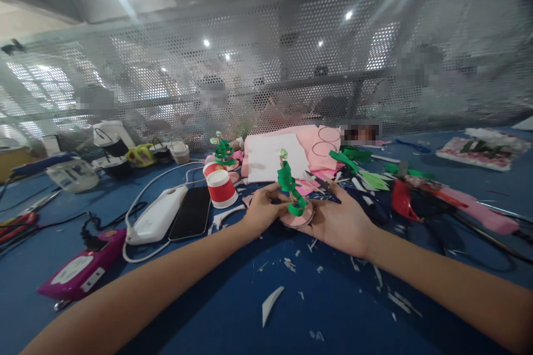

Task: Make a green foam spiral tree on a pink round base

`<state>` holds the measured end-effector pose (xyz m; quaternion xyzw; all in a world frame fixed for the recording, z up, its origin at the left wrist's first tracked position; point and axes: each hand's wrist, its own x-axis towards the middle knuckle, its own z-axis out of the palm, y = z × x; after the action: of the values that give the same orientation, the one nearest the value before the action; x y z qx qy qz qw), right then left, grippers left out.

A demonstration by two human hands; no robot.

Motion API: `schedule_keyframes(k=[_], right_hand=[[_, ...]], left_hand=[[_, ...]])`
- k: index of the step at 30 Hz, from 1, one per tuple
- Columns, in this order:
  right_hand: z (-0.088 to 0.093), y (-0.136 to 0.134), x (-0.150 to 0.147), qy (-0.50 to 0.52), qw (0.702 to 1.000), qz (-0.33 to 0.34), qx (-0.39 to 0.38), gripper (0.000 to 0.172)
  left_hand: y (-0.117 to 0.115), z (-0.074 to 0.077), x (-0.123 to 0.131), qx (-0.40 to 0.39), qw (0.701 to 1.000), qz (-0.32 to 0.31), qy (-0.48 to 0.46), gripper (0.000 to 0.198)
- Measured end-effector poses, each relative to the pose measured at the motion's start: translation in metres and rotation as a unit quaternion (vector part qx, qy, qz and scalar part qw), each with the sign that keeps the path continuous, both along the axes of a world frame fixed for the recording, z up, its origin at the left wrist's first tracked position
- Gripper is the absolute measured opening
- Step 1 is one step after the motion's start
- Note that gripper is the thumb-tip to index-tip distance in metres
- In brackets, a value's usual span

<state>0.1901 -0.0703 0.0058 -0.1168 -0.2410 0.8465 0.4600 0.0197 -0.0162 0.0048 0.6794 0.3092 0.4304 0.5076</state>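
A small paper tree (286, 178), made of a green spiral strip around a thin stick with a pale green tip, stands upright on a round pink base (296, 218). My left hand (265, 208) is closed at its left side, fingers pinching near the base and the lower stick. Palm up, my right hand (343, 223) grips the base's right edge, some fingers hidden beneath it. A dark pointed blade (320, 181) shows by my right fingertips; whether it touches them I cannot tell. A similar green spiral tree (224, 151) stands farther back.
Left of my hands are a red-and-white paper cup (221, 188), a black phone (191, 213), a white power bank (160, 213) and a purple power strip (85, 266). White and pink paper (275, 158) lies behind. A red-handled glue gun (402, 199) is right; paper scraps (272, 305) lie in front.
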Motion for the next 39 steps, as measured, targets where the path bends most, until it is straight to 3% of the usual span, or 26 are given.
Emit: schedule_keyframes(k=[24, 31, 39], right_hand=[[0.004, -0.002, -0.001, 0.027, 0.999, 0.014, -0.015, 0.053], [0.004, -0.003, -0.001, 0.040, 0.999, 0.025, -0.021, 0.055], [0.004, -0.003, -0.001, 0.026, 0.999, 0.014, -0.016, 0.055]], left_hand=[[0.000, -0.002, 0.000, -0.032, 0.999, 0.017, -0.021, 0.040], [0.001, -0.004, -0.001, 0.008, 1.000, 0.022, -0.005, 0.034], [0.006, -0.009, -0.001, -0.002, 1.000, 0.014, -0.018, 0.037]])
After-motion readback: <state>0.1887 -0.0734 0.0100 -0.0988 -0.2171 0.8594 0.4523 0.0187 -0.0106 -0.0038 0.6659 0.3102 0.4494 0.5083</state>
